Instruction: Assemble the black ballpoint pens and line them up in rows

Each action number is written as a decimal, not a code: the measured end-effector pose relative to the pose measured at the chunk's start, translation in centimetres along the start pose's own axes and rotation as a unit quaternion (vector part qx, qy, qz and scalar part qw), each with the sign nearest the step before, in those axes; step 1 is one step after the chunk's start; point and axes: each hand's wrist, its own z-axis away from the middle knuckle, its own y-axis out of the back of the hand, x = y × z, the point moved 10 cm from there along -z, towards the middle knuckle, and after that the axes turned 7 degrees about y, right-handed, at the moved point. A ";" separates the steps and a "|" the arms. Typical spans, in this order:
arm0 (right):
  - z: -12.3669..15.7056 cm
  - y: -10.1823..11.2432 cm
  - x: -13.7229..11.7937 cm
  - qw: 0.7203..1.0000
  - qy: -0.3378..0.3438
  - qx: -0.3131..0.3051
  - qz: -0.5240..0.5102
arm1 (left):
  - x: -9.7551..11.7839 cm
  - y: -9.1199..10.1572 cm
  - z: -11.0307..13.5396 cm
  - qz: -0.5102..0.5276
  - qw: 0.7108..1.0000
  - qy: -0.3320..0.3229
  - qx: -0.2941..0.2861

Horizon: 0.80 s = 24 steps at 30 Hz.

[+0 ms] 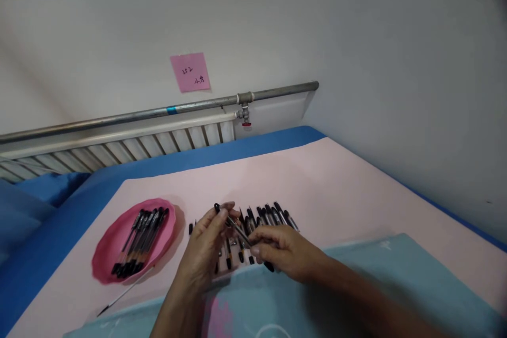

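— What's the setting?
— A pale pink sheet [336, 190] on a blue pad [59, 222], under a white wall with one ribbed radiator [119, 148] and one pink sticky note [190, 72].
— Counts?
— One pink oval plate [106, 259] of black pens [140, 240], too packed to count. A partly hidden row of pens [269, 215].
— Hands?
— Left hand [206, 245] and right hand [281, 251] both pinch one slim black-capped pen [232, 223] above the row.

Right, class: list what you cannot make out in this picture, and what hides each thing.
- Head view, pen: lower end covered by the right hand; the left hand pinches its top.
- Head view, row of pens: partly behind both hands.
- Head view, sticky note: writing too small to read.
- Head view, right forearm: blurred.
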 end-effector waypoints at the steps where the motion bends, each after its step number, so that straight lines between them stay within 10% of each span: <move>1: 0.0 -0.1 -0.1 1.000 0.001 -0.006 0.011 | 0.3 0.4 -0.1 0.014 1.000 -0.007 0.015; 10: 0.1 0.1 0.5 0.997 -0.024 -0.029 0.067 | 3.7 7.2 -0.7 0.174 0.974 -0.074 0.127; 17: 0.1 -0.7 0.5 0.997 -0.040 -0.050 -0.031 | 0.0 0.8 -0.3 0.073 0.995 0.060 -0.039; 24: 0.1 -1.5 0.1 0.989 -0.053 -0.078 -0.117 | 0.2 0.6 -0.3 0.108 0.994 0.021 -0.024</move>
